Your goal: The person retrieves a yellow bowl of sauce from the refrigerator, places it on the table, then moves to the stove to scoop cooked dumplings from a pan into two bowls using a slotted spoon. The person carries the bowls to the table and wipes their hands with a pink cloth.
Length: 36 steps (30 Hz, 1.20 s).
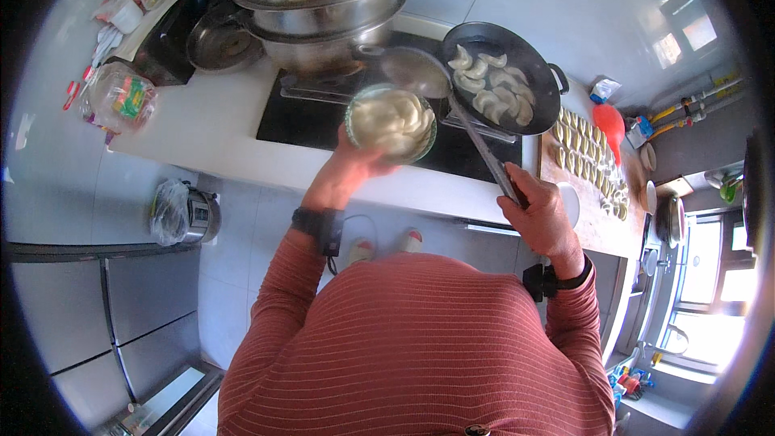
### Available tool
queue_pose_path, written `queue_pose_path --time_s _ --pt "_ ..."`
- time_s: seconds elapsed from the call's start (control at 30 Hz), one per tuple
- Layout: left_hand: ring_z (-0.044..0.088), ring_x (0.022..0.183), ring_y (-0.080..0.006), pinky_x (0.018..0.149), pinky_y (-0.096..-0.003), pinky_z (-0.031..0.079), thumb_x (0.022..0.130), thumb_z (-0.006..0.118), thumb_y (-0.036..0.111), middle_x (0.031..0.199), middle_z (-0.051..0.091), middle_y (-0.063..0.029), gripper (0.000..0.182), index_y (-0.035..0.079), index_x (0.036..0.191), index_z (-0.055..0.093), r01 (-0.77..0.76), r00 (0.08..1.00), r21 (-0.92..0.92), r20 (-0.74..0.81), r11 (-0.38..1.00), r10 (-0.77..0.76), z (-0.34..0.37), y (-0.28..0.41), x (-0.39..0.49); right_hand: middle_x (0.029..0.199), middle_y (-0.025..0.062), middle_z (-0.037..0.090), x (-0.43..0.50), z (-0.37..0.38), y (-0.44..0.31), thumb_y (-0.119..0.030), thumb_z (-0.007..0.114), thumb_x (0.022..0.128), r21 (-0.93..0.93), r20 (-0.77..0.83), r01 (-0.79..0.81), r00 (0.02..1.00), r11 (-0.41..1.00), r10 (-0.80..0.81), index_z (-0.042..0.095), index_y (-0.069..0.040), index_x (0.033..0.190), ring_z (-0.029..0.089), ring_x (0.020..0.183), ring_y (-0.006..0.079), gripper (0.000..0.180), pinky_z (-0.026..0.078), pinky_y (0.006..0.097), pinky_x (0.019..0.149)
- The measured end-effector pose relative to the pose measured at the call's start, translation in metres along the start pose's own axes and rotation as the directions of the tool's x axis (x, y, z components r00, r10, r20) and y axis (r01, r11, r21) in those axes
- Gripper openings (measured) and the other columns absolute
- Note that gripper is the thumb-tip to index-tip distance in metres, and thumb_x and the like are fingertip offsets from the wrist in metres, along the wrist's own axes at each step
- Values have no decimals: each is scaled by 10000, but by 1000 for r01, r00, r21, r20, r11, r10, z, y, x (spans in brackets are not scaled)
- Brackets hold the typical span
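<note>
My left hand (351, 163) holds a green-rimmed bowl (432, 139) filled with pale dumplings (393, 121), above the front edge of the black cooktop (303, 127). Gripped in my right hand (537, 209) is the long handle of a metal ladle or skimmer (418, 71); its blurred round head is between the bowl and a dark two-handled wok (542, 115). Several crescent-shaped dumplings (499, 88) lie in the wok, which sits on the right part of the cooktop. Whether the ladle's head holds anything cannot be told.
A large stacked metal steamer (327, 18) stands at the back left, beside a dark frying pan (227, 42). Rows of uncooked dumplings (584, 145) lie on a wooden board (596, 233) to the right, near a white plate (568, 203). A plastic bag (121, 97) lies at the counter's left.
</note>
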<state>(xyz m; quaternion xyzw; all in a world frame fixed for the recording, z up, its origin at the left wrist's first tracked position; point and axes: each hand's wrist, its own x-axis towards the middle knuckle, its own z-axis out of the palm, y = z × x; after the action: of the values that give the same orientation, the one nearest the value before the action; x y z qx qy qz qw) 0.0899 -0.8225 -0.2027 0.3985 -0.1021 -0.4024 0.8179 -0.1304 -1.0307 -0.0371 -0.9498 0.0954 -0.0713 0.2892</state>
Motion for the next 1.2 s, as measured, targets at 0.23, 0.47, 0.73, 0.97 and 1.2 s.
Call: queue_pose_path --time_s 0.23,0.47,0.73,0.97,1.2 --pt "496 1269 -364 926 -538 555 825 754 153 1444 424 -115 799 197 1465 278 -28 996 -159 73 987 40 -45 13 -20 757 94 606 10 2 3 -34 582 887 843 269 -426 862 327 429 567 65 1192 476 460 75 322 332 192 352" --pt "481 1279 -384 940 -556 543 846 730 127 1454 416 -127 741 193 1457 316 -110 987 -216 -137 970 82 -125 27 -47 813 104 606 -14 3 29 -108 546 929 970 130 -200 908 138 398 567 75 1160 471 537 80 296 348 174 362" --pt "473 1269 -407 972 -618 502 848 672 -45 1441 390 -139 754 228 1431 281 -295 910 -204 -356 934 210 -237 65 -57 823 89 602 -58 -11 66 -128 538 965 982 -28 -74 855 175 517 570 66 1145 488 583 70 266 354 167 380" --pt "419 1319 -408 1013 -638 454 940 555 -29 1445 409 -180 557 144 1428 350 -360 829 -227 -522 905 199 -289 90 -47 843 61 597 -74 -12 56 -135 551 965 990 -96 4 763 144 639 594 50 1063 488 598 56 215 356 161 428" --pt "379 1321 -455 1047 -602 441 946 586 36 1457 346 -260 570 87 1451 328 -372 812 -259 -556 892 177 -323 101 -32 916 91 591 -76 -9 33 -129 540 972 961 -254 118 731 250 633 568 70 1104 503 703 68 241 372 165 522"
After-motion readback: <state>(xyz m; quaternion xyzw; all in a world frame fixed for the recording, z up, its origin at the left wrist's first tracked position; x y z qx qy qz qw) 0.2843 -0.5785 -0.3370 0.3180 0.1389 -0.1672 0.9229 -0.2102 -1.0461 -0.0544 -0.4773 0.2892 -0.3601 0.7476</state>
